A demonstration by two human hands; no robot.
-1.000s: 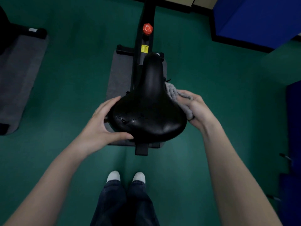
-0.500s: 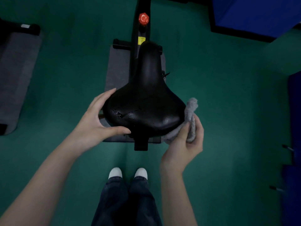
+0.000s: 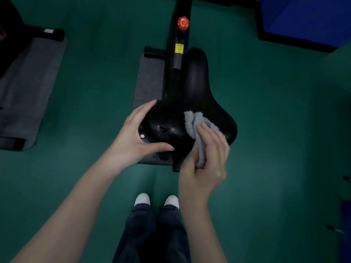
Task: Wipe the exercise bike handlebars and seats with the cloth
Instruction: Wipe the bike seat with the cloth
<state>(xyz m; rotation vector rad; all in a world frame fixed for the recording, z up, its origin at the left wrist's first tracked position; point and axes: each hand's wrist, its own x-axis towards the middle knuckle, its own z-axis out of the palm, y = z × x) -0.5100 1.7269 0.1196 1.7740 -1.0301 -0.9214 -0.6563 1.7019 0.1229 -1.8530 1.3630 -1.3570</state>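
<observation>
The seat (image 3: pixel 195 82) was being wiped: gripped at its left by the left hand (image 3: pixel 133 138), cloth (image 3: pixel 195 122) clutched against its rear by the right hand (image 3: pixel 207 164); its nose was judged due next

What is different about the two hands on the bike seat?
The left hand grips the edge of the seat bare, while the right hand holds a grey cloth. The left hand sits at the seat's side; the right hand presses the cloth onto its top. Both touch the same black seat.
</observation>
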